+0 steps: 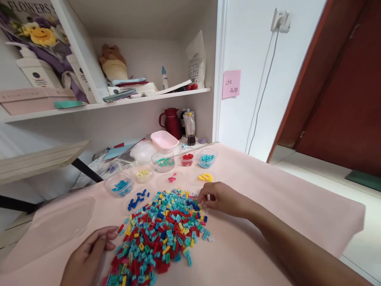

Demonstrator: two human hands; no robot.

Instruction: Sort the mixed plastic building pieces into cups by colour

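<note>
A large heap of small plastic building bricks (pixel 160 234) in red, turquoise, yellow, green and blue lies on the pink-covered table. My right hand (pixel 218 196) is at the heap's far right edge. Its thumb and fingers are bent close together over the bricks, and whatever they pinch is hidden. To the left of the heap rests my left hand (pixel 92 250), its fingers loosely bent with the thumb apart and no brick visible in it. A red brick (pixel 120 228) lies just beyond its index fingertip.
Behind the heap stand clear tubs of sorted bricks, including blue (pixel 104 186), green (pixel 163 170), red (pixel 187 163) and turquoise (pixel 214 159). A clear lid (pixel 64 218) lies at left. Further back are a pink basin (pixel 164 140), dark red jug (pixel 173 125) and bottle (pixel 191 127).
</note>
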